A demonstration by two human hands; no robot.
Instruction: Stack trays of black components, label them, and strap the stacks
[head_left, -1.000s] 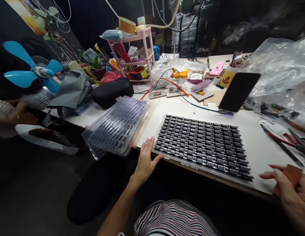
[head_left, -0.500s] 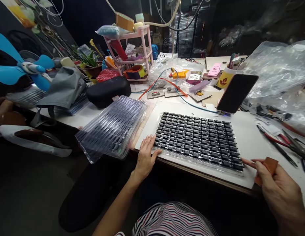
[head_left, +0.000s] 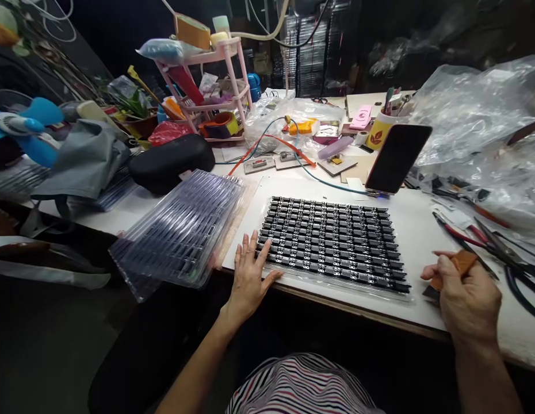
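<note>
Rows of small black circuit boards (head_left: 328,244) with chips fill a clear plastic tray (head_left: 336,280), lying flat near the table's front edge. My left hand (head_left: 247,283) rests at the tray's left front corner. Its fingers are spread, with the fingertips at the end of the rows and the thumb by the front rim. To the right of the tray and apart from it, my right hand (head_left: 472,299) is closed around a flat orange-brown piece (head_left: 463,263). A dark edge shows below that hand; I cannot tell what kind of tool it is.
Stacked clear trays (head_left: 181,230) overhang the table edge at left. Behind the boards stands a phone (head_left: 399,158) on a holder with a blue cable. Pliers (head_left: 470,236) and other tools lie at right, beside plastic bags (head_left: 466,121). A pink rack (head_left: 233,75) stands at the back.
My right hand has drawn away from the tray's right front corner, still holding the orange-brown piece. My left fingers have spread wider at the left edge. The view has turned slightly right.
</note>
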